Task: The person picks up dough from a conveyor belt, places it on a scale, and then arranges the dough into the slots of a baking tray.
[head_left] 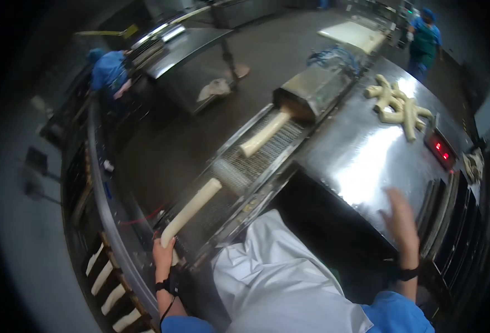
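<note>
My left hand (pixel 163 256) is closed around the near end of a long pale dough roll (pixel 192 210), which slants away across the mesh conveyor belt (pixel 235 176). Farther up the belt, a second dough roll (pixel 264 135) sticks out of the metal machine's outlet (pixel 295 104). My right hand (pixel 401 221), slightly blurred, hovers by the near edge of the steel table (pixel 333 150). Its fingers are apart and nothing is in them.
Dough rolls lie piled (pixel 392 105) on the table, beside a red digital display (pixel 442 150). Dark trays (pixel 450 222) stand at right. Lower left, a rack (pixel 109 277) holds several dough pieces. Two people in blue, one at left (pixel 110 69), another at right (pixel 424 41), stand farther off.
</note>
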A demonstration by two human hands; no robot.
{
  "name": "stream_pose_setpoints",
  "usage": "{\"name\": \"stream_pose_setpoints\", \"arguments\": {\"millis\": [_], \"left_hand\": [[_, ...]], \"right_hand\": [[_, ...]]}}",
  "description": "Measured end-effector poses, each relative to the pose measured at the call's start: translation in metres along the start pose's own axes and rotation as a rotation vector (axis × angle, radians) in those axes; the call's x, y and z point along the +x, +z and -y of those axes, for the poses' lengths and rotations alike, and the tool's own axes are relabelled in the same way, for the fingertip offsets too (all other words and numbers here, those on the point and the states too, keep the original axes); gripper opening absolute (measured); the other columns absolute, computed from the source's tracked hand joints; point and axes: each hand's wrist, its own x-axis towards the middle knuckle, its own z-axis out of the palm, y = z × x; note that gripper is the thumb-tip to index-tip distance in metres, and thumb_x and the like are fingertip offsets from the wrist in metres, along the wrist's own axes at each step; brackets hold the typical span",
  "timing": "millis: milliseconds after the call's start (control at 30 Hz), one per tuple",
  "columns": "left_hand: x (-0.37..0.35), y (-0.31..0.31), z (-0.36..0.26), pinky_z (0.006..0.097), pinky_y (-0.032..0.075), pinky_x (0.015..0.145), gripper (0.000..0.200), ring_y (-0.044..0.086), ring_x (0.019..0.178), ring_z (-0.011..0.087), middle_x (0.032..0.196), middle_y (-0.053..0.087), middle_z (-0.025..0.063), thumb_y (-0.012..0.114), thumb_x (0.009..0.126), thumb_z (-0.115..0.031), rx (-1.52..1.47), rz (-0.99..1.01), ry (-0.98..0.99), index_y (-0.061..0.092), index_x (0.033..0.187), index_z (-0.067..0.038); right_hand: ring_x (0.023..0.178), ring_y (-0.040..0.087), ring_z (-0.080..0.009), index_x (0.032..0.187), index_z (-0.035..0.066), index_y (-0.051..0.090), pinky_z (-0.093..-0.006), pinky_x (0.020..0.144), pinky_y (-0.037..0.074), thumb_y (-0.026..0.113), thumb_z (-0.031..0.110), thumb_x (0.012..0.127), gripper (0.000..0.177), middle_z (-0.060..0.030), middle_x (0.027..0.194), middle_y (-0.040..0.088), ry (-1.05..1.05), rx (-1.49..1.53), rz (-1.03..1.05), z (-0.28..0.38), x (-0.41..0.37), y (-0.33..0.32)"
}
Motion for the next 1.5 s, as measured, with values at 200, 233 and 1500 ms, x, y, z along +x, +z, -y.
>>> {"name": "stream_pose_setpoints", "arguments": {"millis": [200, 233, 1500], "left_hand": [[-0.021, -0.031, -0.016, 0.0349, 0.048, 0.066, 0.032, 0.064, 0.071, 0.0231, 0.078, 0.067, 0.0154, 0.070, 0.073, -0.018, -0.458, 0.067, -0.139, 0.064, 0.095, 0.004], [-0.027, -0.050, -0.032, 0.0353, 0.048, 0.066, 0.033, 0.064, 0.071, 0.0242, 0.078, 0.067, 0.0152, 0.070, 0.071, -0.018, -0.445, 0.122, -0.131, 0.064, 0.095, 0.004], [0.041, 0.087, -0.210, 0.0509, 0.039, 0.096, 0.060, 0.056, 0.107, 0.0376, 0.111, 0.061, 0.0211, 0.068, 0.076, -0.024, 0.067, 0.147, 0.516, 0.048, 0.129, -0.004]], "right_hand": [[0.112, 0.055, -0.0362, 0.126, 0.002, 0.052, -0.0401, 0.095, 0.045, 0.069, 0.009, 0.076, 0.053, -0.0206, 0.122, 0.057, -0.560, 0.605, 0.491, 0.171, 0.018, 0.081], [0.113, 0.055, -0.0355, 0.128, 0.002, 0.051, -0.0393, 0.097, 0.045, 0.070, 0.008, 0.076, 0.056, -0.0200, 0.123, 0.057, -0.589, 0.626, 0.563, 0.192, 0.018, 0.096], [0.090, 0.063, -0.0255, 0.132, -0.005, 0.041, -0.0375, 0.076, 0.052, 0.055, 0.024, 0.089, 0.054, -0.0121, 0.101, 0.061, 0.516, -0.472, -0.138, -0.063, 0.076, 0.139]]}}
